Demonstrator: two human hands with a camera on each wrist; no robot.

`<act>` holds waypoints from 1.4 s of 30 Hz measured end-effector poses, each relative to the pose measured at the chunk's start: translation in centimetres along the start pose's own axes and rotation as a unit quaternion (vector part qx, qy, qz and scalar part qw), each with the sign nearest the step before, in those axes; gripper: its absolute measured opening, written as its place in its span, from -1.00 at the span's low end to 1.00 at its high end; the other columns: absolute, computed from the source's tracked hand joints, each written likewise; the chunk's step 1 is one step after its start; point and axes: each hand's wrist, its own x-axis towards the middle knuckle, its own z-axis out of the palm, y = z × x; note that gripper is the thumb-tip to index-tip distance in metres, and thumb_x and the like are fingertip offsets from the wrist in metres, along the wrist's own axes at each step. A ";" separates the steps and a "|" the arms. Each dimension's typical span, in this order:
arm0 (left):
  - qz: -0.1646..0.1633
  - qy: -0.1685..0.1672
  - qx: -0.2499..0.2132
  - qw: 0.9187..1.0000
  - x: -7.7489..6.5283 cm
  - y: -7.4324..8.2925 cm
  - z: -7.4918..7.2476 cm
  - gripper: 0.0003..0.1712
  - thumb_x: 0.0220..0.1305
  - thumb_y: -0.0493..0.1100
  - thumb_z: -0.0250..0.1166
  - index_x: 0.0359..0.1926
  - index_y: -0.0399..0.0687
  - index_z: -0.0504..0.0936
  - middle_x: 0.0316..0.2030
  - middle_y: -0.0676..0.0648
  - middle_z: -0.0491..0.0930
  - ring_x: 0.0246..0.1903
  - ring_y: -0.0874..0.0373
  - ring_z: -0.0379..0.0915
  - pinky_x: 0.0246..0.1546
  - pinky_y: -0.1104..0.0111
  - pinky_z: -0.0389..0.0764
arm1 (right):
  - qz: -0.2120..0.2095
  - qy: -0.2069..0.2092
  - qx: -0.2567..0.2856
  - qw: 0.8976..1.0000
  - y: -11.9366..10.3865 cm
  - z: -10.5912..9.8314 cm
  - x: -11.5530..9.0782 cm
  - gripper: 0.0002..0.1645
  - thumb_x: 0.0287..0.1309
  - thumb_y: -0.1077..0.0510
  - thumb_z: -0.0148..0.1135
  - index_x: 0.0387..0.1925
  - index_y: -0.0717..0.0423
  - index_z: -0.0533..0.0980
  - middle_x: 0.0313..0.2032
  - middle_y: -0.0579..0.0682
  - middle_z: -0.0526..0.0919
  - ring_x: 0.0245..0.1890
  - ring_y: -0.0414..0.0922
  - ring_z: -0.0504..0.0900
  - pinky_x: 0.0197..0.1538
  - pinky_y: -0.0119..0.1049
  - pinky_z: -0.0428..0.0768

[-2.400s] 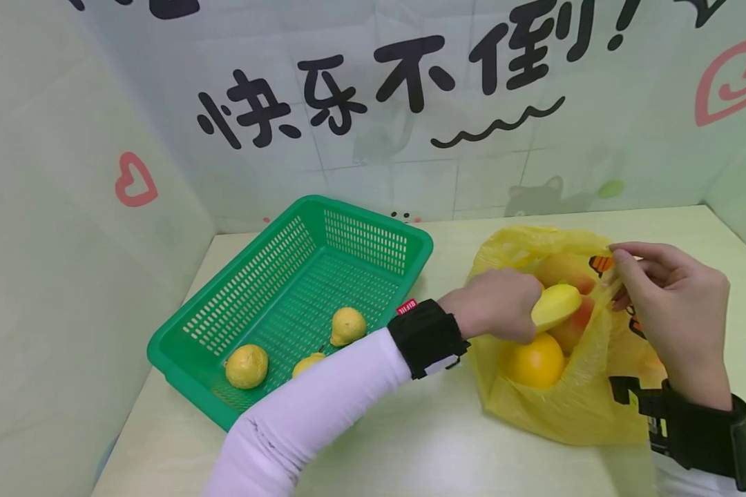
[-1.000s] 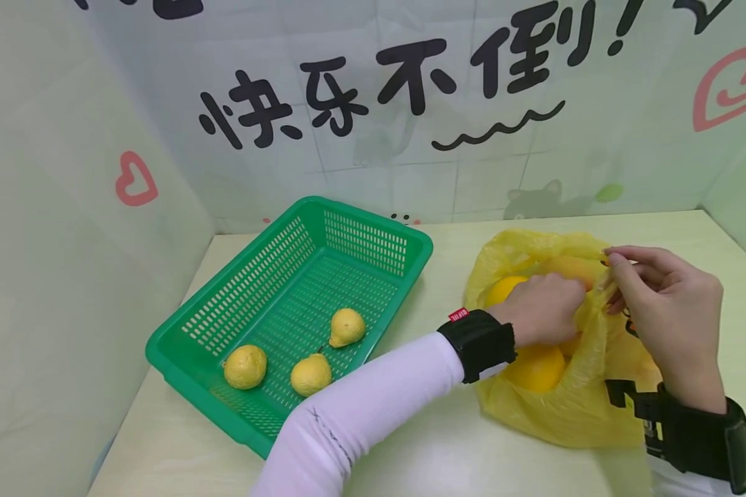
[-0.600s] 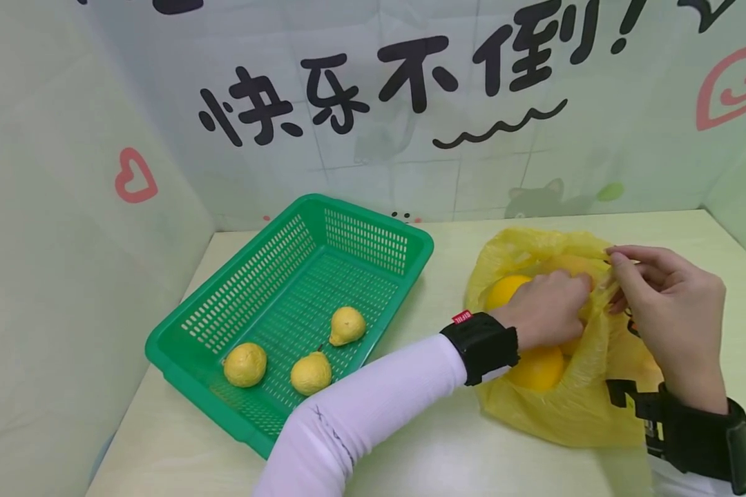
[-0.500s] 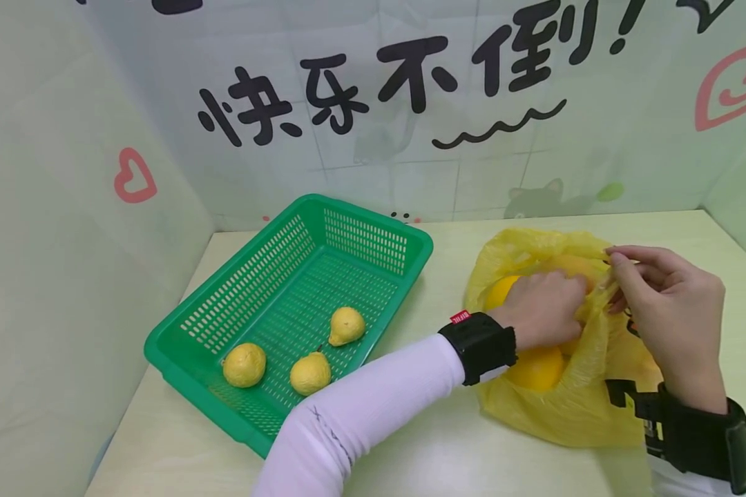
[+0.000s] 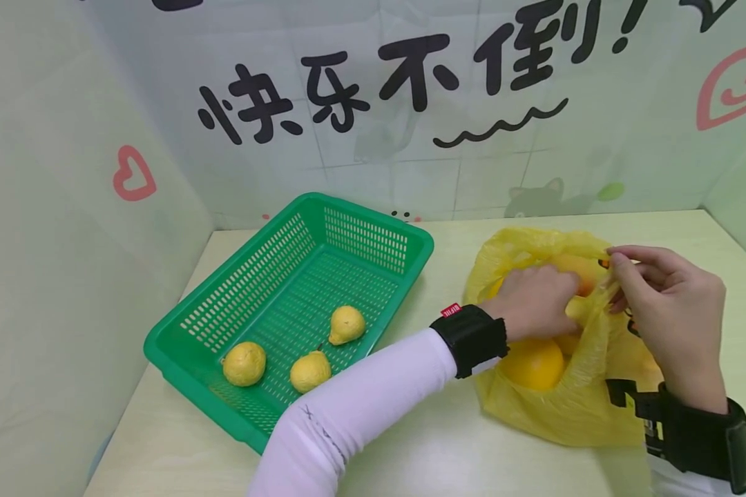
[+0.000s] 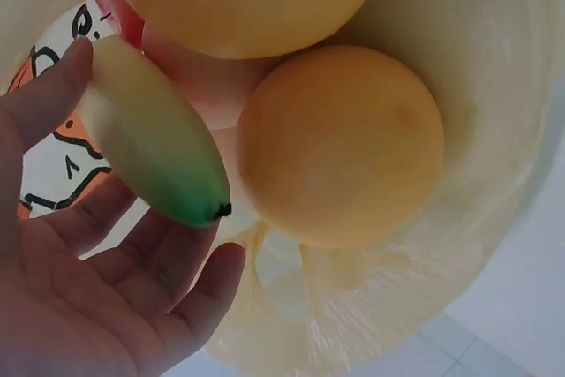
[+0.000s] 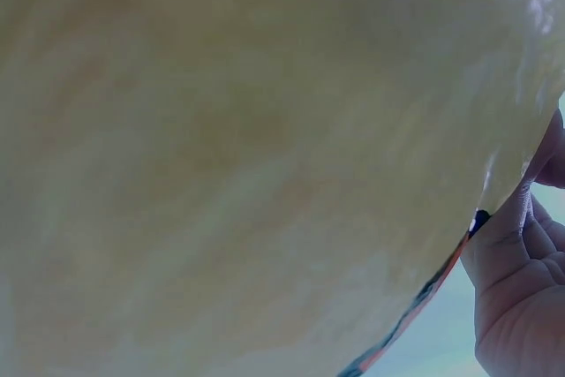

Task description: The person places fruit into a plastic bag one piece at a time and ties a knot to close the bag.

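Cradling the yellow-green fruit [image 6: 154, 130], the left hand [image 5: 537, 304] is inside the mouth of the yellow bag [image 5: 553, 414], thumb against one side of the fruit and the other fingers curled loosely underneath. How firm that hold is, I honestly can't tell. The right hand [image 5: 671, 304] is at the bag's right edge, fingertips pinched together on the plastic, and that's all it seems to have hold of.

Couple of tips, imo. Get the grip round the fat middle of the fruit, not up by the tapered end, because a smooth shape like that could probably squirt out if you squeeze the narrow bit. Firm but gentle is plenty. I'd also have the right hand draw its edge of the bag up and outward a touch, since thin plastic tends to flop onto your knuckles. Easy on the tug though, it could tear.

As for what's inside the bag: an orange fruit [image 5: 532, 364] sits toward the near side, and the left wrist view shows a pinkish fruit [image 6: 207, 77] tucked in deeper. No clue how many are lower down in the bag.

Left of the bag, well apart from it on the table [image 5: 447, 442], is the green basket [image 5: 348, 276] with three yellow pears [image 5: 347, 324] in it, spaced out and not touching.
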 end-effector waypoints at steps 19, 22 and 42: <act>-0.096 0.062 -0.056 0.992 -2.6 -7.5 -6.3 -0.40 0.21 0.23 0.34 0.15 0.01 0.51 0.05 0.04 0.57 -0.09 0.13 0.50 -0.10 0.31 0.56 | -0.006 -0.010 -0.002 1.000 0.2 0.0 0.0 -0.70 0.31 0.12 0.23 -0.08 0.27 0.62 -0.56 -0.58 0.56 -0.72 -0.37 0.47 -0.56 -0.61 0.48; -0.109 0.059 -0.076 0.989 -3.0 -8.6 -6.7 -0.40 0.22 0.19 0.35 0.15 -0.03 0.49 0.06 0.00 0.56 -0.09 0.09 0.49 -0.12 0.30 0.57 | -0.011 -0.010 -0.008 1.000 0.2 -0.1 0.0 -0.71 0.32 0.12 0.22 -0.08 0.24 0.63 -0.56 -0.60 0.55 -0.71 -0.38 0.47 -0.55 -0.63 0.48; -0.175 0.061 -0.111 0.976 -7.2 -15.4 -8.7 -0.63 0.24 -0.14 0.25 0.05 -0.15 0.54 0.06 -0.08 0.56 -0.09 0.04 0.45 -0.16 0.26 0.55 | -0.010 -0.008 -0.002 1.000 0.1 0.0 0.0 -0.74 0.30 0.14 0.23 -0.11 0.24 0.63 -0.59 -0.56 0.55 -0.72 -0.37 0.48 -0.56 -0.61 0.48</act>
